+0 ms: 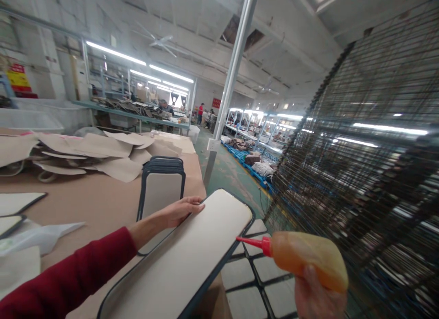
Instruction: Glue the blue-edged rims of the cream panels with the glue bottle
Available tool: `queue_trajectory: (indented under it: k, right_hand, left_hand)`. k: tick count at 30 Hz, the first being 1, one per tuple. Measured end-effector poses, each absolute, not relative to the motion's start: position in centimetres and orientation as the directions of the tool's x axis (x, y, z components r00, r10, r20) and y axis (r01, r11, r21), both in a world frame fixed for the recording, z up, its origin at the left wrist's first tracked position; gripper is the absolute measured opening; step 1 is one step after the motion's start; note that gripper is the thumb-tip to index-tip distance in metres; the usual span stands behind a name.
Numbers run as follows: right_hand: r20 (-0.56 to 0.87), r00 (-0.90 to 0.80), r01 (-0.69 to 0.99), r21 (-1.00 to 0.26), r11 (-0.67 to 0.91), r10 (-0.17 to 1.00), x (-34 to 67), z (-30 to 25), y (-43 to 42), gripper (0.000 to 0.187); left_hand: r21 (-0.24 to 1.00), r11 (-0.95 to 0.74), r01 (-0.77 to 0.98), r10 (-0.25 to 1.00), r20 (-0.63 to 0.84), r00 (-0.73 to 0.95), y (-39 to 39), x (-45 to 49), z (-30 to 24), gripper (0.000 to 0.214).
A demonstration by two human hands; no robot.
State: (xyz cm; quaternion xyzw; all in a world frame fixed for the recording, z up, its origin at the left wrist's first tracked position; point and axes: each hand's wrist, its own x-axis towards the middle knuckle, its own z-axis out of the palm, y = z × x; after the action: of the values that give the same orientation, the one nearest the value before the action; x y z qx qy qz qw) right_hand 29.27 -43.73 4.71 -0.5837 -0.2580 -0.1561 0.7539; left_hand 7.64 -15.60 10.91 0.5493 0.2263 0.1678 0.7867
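My left hand (180,210), in a red sleeve, grips the far left edge of a long cream panel with a dark rim (185,259), which lies tilted across the table corner. My right hand (317,294) is closed round an orange squeeze bottle of glue (308,259). Its red nozzle (252,242) touches the panel's right edge. A stack of similar dark-rimmed panels (161,182) rests on the brown table (96,195) just behind my left hand.
Several more cream panels (255,273) lie on a rack below the bottle. A tall wire rack (360,172) fills the right side. Cut brown pieces (85,150) pile up at the table's back. A steel pole (229,86) stands beyond, with distant workers and benches.
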Motion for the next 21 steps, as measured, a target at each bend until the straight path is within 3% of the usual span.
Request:
queue_trajectory:
  k: [5,11,16,21]
  right_hand:
    - [0.555,0.830,0.505,-0.792,0.343,0.059,28.7,6.0,-43.1,0.041]
    - [0.494,0.849,0.354,-0.795,0.492,0.187,26.8,7.5,-42.4,0.041]
    - [0.557,0.818,0.474,-0.794,0.381,0.143,28.0,6.4,-42.7,0.038]
    - [0.673,0.706,0.613,-0.736,0.287,0.219,30.2,4.0,-43.8,0.050]
  left_hand:
    - [0.931,0.364,-0.013,0.519,-0.191,0.833,-15.5,7.8,10.7,0.057]
    - [0.924,0.383,-0.013,0.524,-0.206,0.827,-15.1,8.4,10.1,0.059]
    - [0.925,0.381,0.002,0.516,-0.215,0.829,-14.8,8.8,9.7,0.056]
    - [0.927,0.374,-0.005,0.522,-0.206,0.828,-14.8,9.0,10.0,0.054]
